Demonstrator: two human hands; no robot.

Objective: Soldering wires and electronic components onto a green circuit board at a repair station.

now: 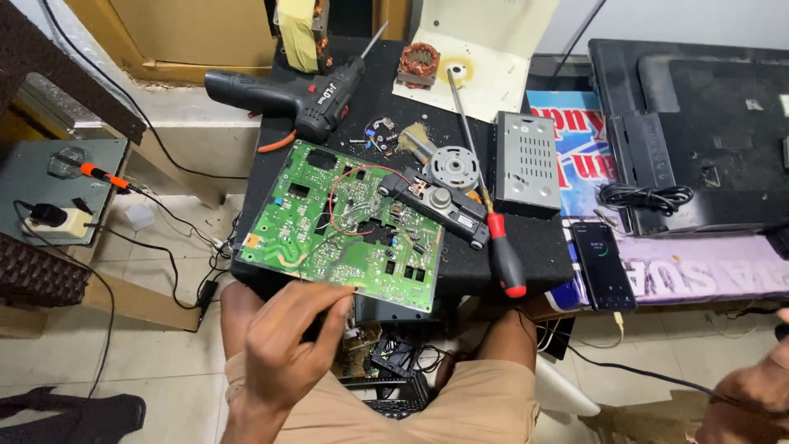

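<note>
A green circuit board (329, 222) with a loose red wire lies on a black tabletop (538, 238), its near corner hanging over the edge. My left hand (292, 337) is raised just in front of the board's near edge, fingers curled and the forefinger against that edge; whether it pinches anything is hidden. My right hand (744, 395) is half cut off at the bottom right corner. It is closed around a black tool (779, 331), and a thin black cord (641, 376) trails from under it. My knees in tan shorts show below the table.
On the table lie a black cordless drill (288, 94), a red-handled screwdriver (505, 259), a grey vented metal box (526, 164), a small round motor (454, 167) and a black mechanism (436, 201). A phone (604, 267) and an upturned television (699, 123) sit to the right. An orange soldering iron (103, 175) rests far left.
</note>
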